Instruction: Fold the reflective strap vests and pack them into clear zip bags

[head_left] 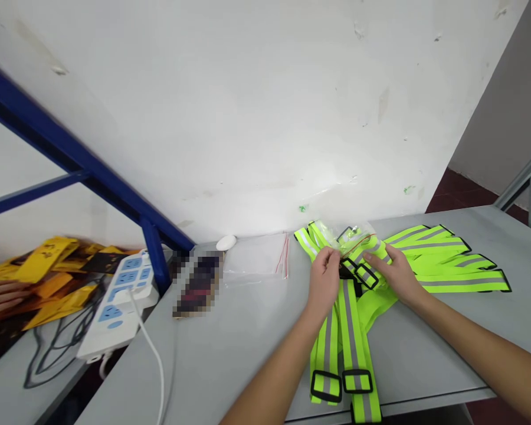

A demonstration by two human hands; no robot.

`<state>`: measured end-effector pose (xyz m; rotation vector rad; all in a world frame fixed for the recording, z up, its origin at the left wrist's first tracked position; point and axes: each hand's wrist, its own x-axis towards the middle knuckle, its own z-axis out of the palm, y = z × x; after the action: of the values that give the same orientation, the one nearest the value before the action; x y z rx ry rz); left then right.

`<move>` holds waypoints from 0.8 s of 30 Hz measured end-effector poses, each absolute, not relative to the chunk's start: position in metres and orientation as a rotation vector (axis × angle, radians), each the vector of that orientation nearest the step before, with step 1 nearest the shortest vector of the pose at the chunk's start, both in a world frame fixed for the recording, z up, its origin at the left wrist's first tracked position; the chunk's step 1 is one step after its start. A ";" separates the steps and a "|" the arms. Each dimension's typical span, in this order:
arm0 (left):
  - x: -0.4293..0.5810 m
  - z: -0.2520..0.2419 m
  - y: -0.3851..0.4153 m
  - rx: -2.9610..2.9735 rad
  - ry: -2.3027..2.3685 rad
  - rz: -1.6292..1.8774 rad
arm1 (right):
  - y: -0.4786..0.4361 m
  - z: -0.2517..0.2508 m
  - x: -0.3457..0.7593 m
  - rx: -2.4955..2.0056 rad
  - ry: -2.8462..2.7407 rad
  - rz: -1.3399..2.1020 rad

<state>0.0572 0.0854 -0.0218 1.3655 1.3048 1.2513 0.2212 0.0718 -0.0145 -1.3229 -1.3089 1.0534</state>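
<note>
My left hand [325,277] is closed in a pinch at the red-lined edge of a clear zip bag [363,229], beside a black buckle [366,276]. My right hand [396,274] grips a folded neon-yellow reflective strap [377,251] with a grey stripe, thumb on top. Some strap and a buckle show through the bag's film. How far the strap lies inside is hard to make out. Below both hands, more reflective straps [351,336] with black buckles hang toward the table's front edge. A fanned pile of reflective straps [442,260] lies to the right.
Flat clear zip bags [254,257] lie left of my hands, near a white oval object [226,242] and a pixelated item [197,284]. A power strip [119,301], blue frame [154,254] and yellow packets [48,260] are further left. Another person's hand [2,298] rests there.
</note>
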 end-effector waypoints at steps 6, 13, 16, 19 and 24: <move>0.055 -0.024 0.088 1.397 1.268 1.299 | 0.073 -0.019 0.220 -1.275 -1.185 1.141; 0.057 -0.025 0.085 1.495 1.309 1.210 | 0.074 -0.020 0.222 -1.274 -1.408 0.843; 0.053 -0.024 0.085 1.579 1.403 1.169 | 0.074 -0.019 0.222 -1.252 -1.442 0.797; 0.048 -0.020 0.087 1.778 1.552 1.080 | 0.072 -0.018 0.220 -1.264 -1.402 0.845; 0.041 -0.016 0.089 2.262 1.860 0.859 | 0.069 -0.019 0.214 -1.283 -1.095 1.145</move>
<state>0.0414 0.0886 -0.0162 2.2624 1.8600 0.8592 0.2136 0.0694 -0.0192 -1.2829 -1.0949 1.1451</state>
